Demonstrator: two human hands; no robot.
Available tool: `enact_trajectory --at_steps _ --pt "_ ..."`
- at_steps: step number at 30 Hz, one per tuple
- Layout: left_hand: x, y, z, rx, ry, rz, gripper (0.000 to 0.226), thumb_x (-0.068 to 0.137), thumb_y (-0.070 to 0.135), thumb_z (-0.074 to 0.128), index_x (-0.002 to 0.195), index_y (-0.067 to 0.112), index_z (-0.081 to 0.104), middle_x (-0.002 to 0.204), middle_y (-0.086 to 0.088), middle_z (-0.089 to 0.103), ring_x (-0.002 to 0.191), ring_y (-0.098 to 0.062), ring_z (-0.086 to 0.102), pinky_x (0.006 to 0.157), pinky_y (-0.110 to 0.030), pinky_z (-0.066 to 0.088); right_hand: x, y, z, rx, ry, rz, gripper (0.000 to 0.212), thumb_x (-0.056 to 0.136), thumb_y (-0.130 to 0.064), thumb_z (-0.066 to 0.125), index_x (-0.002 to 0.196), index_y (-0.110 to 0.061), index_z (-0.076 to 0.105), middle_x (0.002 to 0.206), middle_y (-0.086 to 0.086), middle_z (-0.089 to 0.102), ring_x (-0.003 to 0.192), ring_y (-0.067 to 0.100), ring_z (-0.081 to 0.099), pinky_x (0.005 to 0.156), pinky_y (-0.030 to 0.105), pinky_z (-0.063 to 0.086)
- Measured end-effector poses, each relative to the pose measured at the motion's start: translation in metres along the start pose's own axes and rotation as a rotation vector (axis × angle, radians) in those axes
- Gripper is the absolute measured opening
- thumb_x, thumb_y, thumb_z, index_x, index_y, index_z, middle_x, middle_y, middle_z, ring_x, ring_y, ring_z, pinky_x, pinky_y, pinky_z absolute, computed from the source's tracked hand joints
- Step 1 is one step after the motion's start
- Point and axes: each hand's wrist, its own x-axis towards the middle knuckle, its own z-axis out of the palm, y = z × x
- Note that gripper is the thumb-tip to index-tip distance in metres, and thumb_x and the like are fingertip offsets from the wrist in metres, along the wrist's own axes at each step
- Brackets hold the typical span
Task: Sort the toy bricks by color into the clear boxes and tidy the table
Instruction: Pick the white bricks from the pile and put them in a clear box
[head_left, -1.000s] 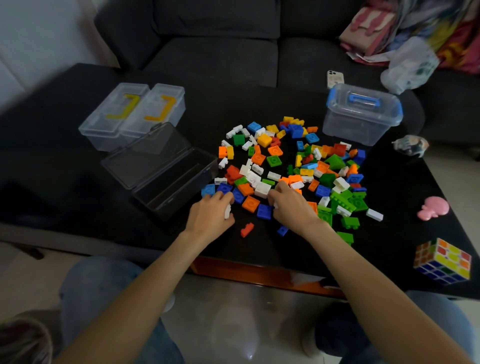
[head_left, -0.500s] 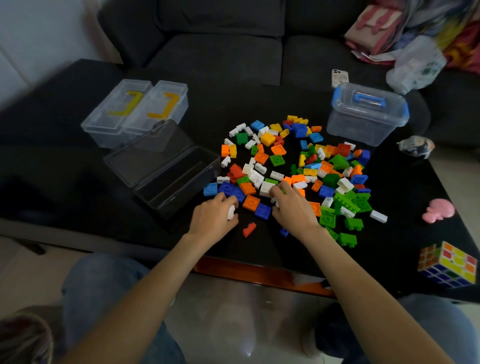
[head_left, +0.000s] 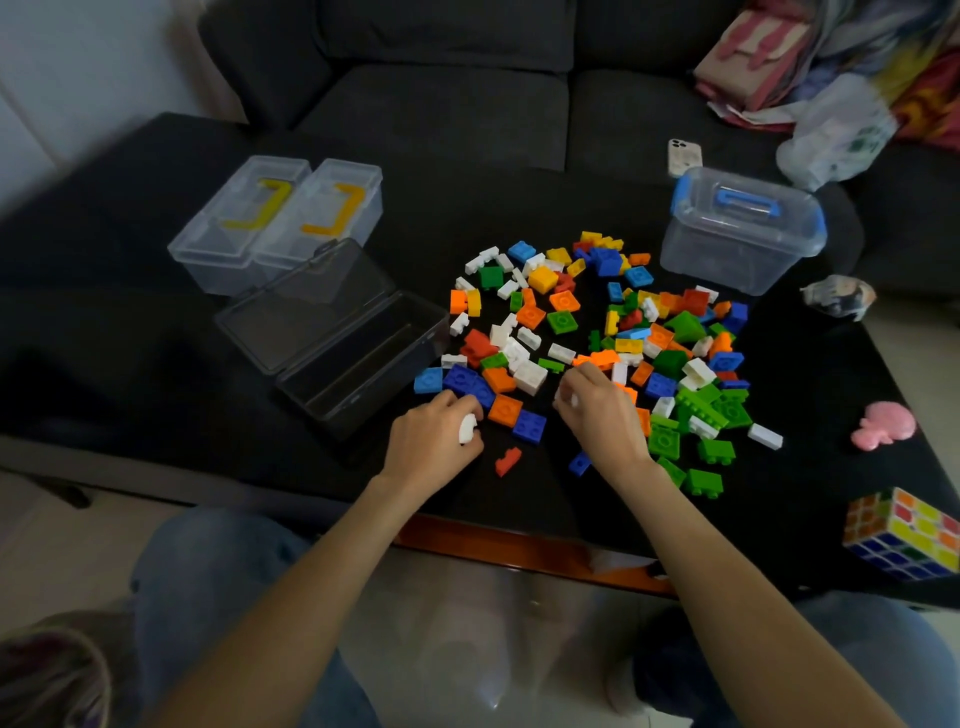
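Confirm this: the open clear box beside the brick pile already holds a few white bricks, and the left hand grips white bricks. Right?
Not quite. In the head view the open clear box is empty; no bricks lie inside. The left hand does grip white bricks.

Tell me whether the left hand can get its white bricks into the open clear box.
Probably yes: the left hand holds white bricks beside the open clear box, lid back, nothing between.

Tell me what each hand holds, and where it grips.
Left hand curls round white bricks, mostly hidden in its fingers. Right hand pinches a white brick at its fingertips.
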Motion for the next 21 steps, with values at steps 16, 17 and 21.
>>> enact_trajectory --at_steps 16,17,21 --pt "0.004 -0.066 -0.106 0.159 0.100 -0.127 0.030 0.090 0.045 0.052 0.115 0.027 0.054 0.108 0.002 0.054 0.100 -0.017 0.054 0.068 -0.027 0.038 0.076 -0.124 -0.038 0.738 -0.006 0.082 0.020 0.088 -0.024 0.064 0.106 -0.020 0.056 0.096 -0.015 0.055 0.086 -0.005 0.056 0.070 0.010 0.048" --pt "0.003 -0.072 -0.101 0.178 0.023 -0.123 0.033 0.092 0.046 0.049 0.118 0.027 0.053 0.111 0.000 0.053 0.104 -0.019 0.052 0.071 -0.030 0.041 0.085 -0.139 -0.032 0.721 -0.045 0.030 0.024 0.088 -0.022 0.064 0.110 -0.020 0.056 0.099 -0.014 0.055 0.089 -0.001 0.057 0.074 0.013 0.049" --pt "-0.002 -0.089 -0.090 0.166 -0.058 -0.044 0.042 0.095 0.048 0.041 0.129 0.024 0.048 0.121 -0.001 0.051 0.111 -0.021 0.047 0.085 -0.033 0.042 0.106 -0.170 0.006 0.458 -0.231 -0.090 0.022 0.089 -0.016 0.061 0.110 -0.011 0.061 0.114 0.008 0.057 0.101 0.018 0.057 0.090 0.032 0.047"
